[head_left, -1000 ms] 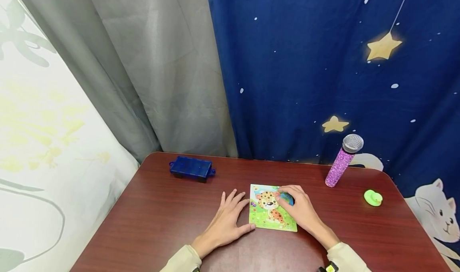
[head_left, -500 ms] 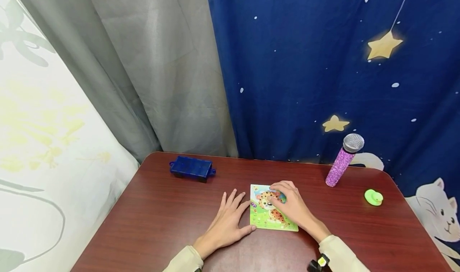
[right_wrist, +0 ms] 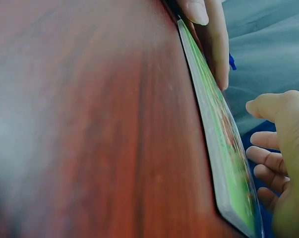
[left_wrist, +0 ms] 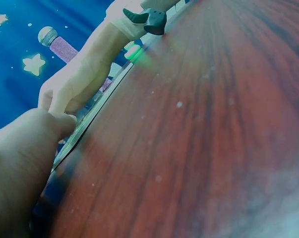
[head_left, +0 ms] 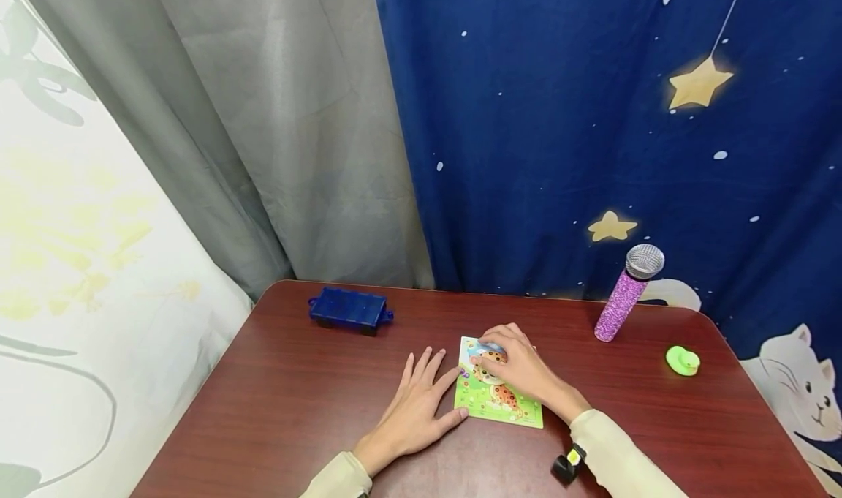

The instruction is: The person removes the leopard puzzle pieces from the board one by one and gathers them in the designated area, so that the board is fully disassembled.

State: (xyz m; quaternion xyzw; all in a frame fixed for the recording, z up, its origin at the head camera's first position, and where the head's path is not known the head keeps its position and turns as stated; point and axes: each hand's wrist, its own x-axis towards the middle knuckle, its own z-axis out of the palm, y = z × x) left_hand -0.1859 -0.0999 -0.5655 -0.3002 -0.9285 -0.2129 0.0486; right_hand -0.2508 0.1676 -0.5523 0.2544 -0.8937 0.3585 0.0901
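A thin square picture board (head_left: pixel 480 404) with a spotted cartoon leopard on green lies flat on the table. Spread beside it is my left hand (head_left: pixel 414 410), its thumb and index finger at the board's left edge. My right hand (head_left: pixel 520 366) arches over the upper part and covers some of the leopard's head. In the right wrist view, the fingers of that right hand (right_wrist: pixel 283 158) curve loosely close over the board (right_wrist: pixel 213 134), thumb apart and no object between them. The left wrist view shows the board edge-on (left_wrist: pixel 92 116).
A blue toy wagon (head_left: pixel 349 309) sits at the back left of the brown table (head_left: pixel 289 388). A purple glitter microphone (head_left: pixel 621 300) stands at the back right, near a green rubber duck (head_left: pixel 683 361). Grey and blue curtains hang behind the table.
My right hand has moved left across the board, from its upper right part toward the leopard's head. The left hand stays at the left edge.
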